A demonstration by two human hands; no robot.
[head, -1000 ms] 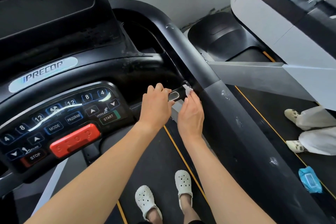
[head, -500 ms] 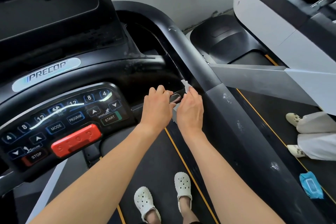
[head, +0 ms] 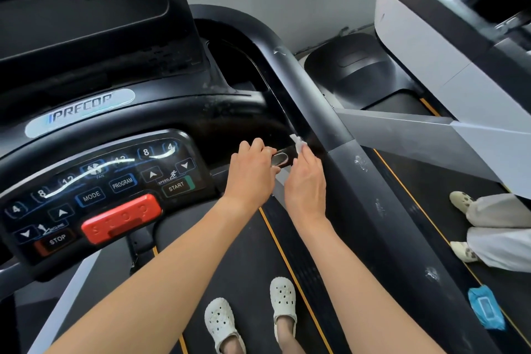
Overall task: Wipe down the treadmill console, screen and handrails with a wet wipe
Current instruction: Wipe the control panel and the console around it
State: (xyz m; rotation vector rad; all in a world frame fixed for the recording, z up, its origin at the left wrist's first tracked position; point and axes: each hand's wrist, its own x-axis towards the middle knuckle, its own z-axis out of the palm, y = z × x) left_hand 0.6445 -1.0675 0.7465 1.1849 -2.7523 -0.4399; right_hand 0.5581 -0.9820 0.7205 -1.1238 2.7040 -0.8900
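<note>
1. The left hand [head: 253, 172] has its grip curled over the short front handlebar [head: 280, 158], with the fingers just beside the bar's metal pulse plate.
2. The right hand [head: 306, 181] pinches the wet wipe [head: 297, 142] in a narrow grip. A white tuft pokes above the fingers, pressed where that bar meets the right handrail [head: 324, 121].
3. I'd judge the work to be at the handrail stage, somewhere around the middle (hard to be surer from here).
4. Left to do, by my reckoning:
   - White smudges [head: 360, 162] mark the right handrail further down.
   - The ledge above the console [head: 94, 181] looks dusty.
   - The screen [head: 86, 8] shows no wet sheen I can make out.
5. The blue wipe pack [head: 485, 309] lies low to the right, beyond the handrail and well apart from both hands.
</note>
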